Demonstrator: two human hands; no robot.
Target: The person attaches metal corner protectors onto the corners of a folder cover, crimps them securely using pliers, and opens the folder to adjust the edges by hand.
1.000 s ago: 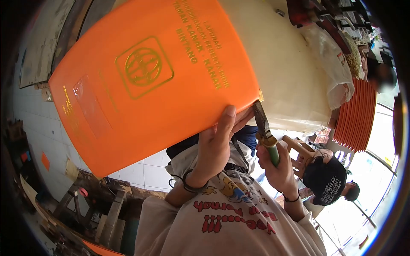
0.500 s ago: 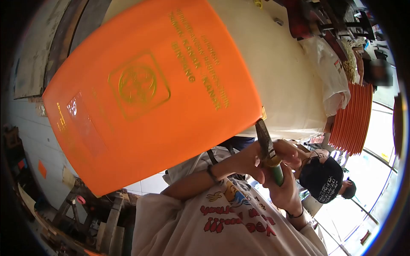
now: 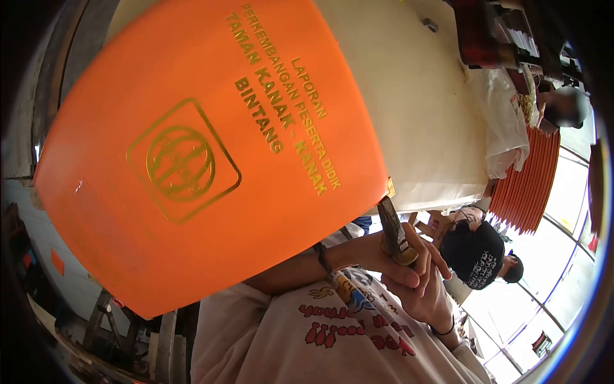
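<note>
A large orange cover [image 3: 281, 211] with gold lettering and an emblem fills the left and middle of the view. A small gold-coloured corner piece [image 3: 391, 187] shows at its right corner, and the jaws of the pliers [image 3: 394, 233] are at that corner. My left hand [image 3: 384, 261] is wrapped round the pliers near their joint, its forearm passing beneath the cover's lower edge. Lower right, my right hand [image 3: 425, 297] is closed round the handles, which are hidden by the overlapping fingers of both hands.
Behind the cover is a cream-coloured surface [image 3: 422, 115] with a small dark object [image 3: 430, 25] on it. Clear plastic [image 3: 502, 121] hangs at its right end beside a stack of orange covers [image 3: 527, 182]. A person in a black cap [image 3: 476, 253] is at the right; others are beyond.
My left hand has left the cover's lower edge and moved right onto the pliers. The cover has shifted left and down in view, and the pliers have moved down with its corner.
</note>
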